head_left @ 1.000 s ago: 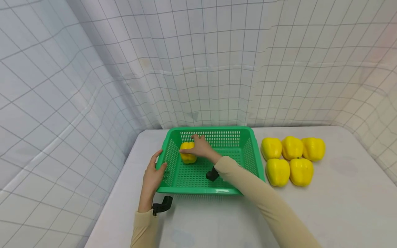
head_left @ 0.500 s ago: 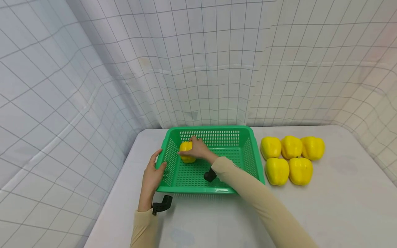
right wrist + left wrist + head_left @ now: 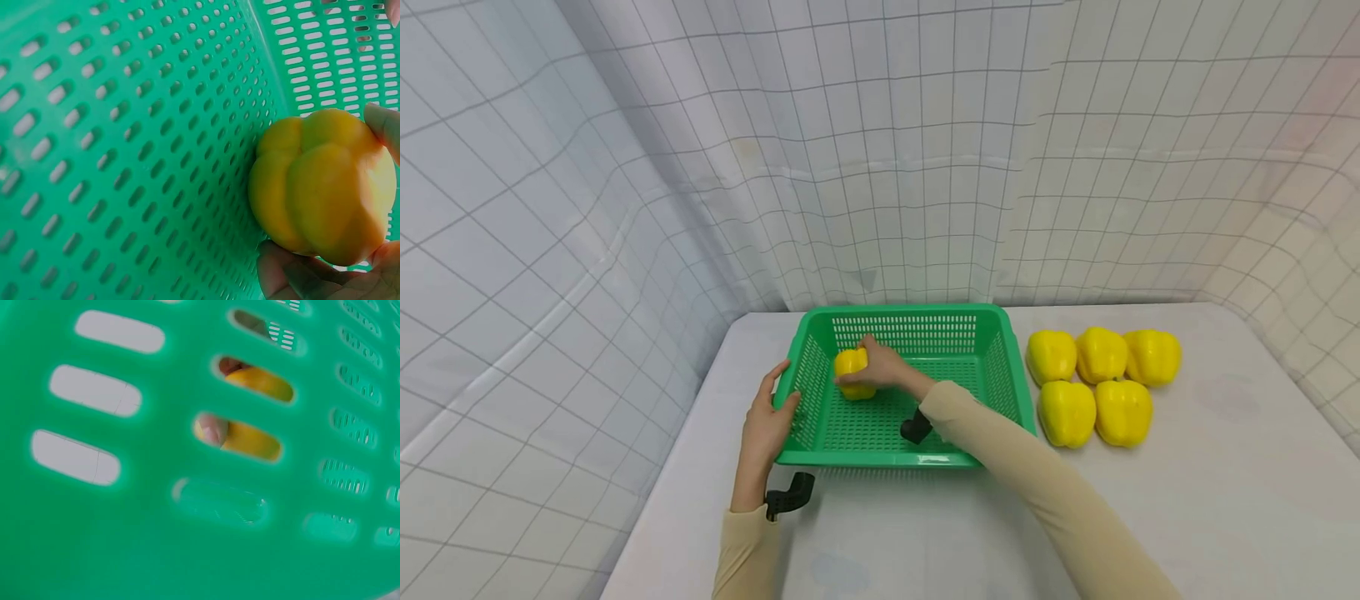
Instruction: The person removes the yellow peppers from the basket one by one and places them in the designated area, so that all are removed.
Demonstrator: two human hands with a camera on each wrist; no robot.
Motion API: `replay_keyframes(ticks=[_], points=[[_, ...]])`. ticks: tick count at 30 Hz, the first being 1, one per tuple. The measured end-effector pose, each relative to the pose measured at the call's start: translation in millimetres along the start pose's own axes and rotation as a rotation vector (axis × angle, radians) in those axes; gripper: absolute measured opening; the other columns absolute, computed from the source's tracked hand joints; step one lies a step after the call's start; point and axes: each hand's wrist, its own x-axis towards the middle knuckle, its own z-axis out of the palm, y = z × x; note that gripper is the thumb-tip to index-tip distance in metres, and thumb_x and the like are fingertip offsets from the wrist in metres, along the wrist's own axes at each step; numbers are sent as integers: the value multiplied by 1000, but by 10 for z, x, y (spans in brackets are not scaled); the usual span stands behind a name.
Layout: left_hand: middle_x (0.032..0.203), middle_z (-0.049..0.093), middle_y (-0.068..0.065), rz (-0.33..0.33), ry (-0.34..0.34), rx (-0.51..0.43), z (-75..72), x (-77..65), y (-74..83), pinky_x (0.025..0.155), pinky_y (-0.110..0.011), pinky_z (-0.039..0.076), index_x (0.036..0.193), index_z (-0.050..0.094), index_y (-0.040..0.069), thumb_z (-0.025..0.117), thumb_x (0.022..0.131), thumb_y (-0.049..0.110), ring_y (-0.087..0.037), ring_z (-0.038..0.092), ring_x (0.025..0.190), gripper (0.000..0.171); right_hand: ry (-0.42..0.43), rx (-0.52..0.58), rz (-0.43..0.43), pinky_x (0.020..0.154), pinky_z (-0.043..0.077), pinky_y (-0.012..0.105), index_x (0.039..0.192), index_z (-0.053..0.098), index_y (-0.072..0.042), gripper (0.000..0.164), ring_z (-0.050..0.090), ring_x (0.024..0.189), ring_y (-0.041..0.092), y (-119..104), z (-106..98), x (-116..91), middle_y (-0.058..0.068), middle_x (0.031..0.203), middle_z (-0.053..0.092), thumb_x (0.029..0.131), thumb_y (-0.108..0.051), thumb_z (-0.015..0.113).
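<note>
In the head view, a yellow bell pepper [image 3: 852, 362] is inside the left part of a green perforated plastic basket [image 3: 910, 460]. My right hand [image 3: 886, 367] grips that pepper, thumb on one side and fingers on the other. The right wrist view shows the bell pepper [image 3: 319, 187] between thumb and fingers, close to the basket's mesh wall [image 3: 137, 150]. My left hand [image 3: 767, 425] holds the basket's left side, with the thumb over the rim. Through the slots in the left wrist view, parts of the pepper [image 3: 253, 440] and a fingertip show; the rest is hidden by the basket wall [image 3: 144, 544].
Several more yellow bell peppers [image 3: 1102, 356] stand in two rows on the white table [image 3: 1217, 467], just right of the basket. White gridded curtains [image 3: 910, 167] close off the back and sides. A black wrist mount [image 3: 790, 494] sits at my left wrist.
The right hand and the bell pepper have shifted slightly toward me inside the basket. My left hand has stayed at the basket's left rim.
</note>
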Motion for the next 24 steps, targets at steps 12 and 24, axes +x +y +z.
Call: replay_keyframes(ticks=[12,24], points=[[123,55,-27,5,-5,-9,-6,-1,-12,58,-35,45,148,34,24,52,99,22,-33,60,85,52,-59,12,16,68,47,28,127,40,-2,69,56,83,18,69,-81,-110,10,100,56,81,-41,73],[124,54,-26,4,-8,-17,-10,-3,-17,58,-35,45,148,33,25,51,99,22,-32,61,83,52,-78,-13,34,68,48,28,130,40,0,74,56,82,18,88,-169,-237,10,100,57,80,-43,73]])
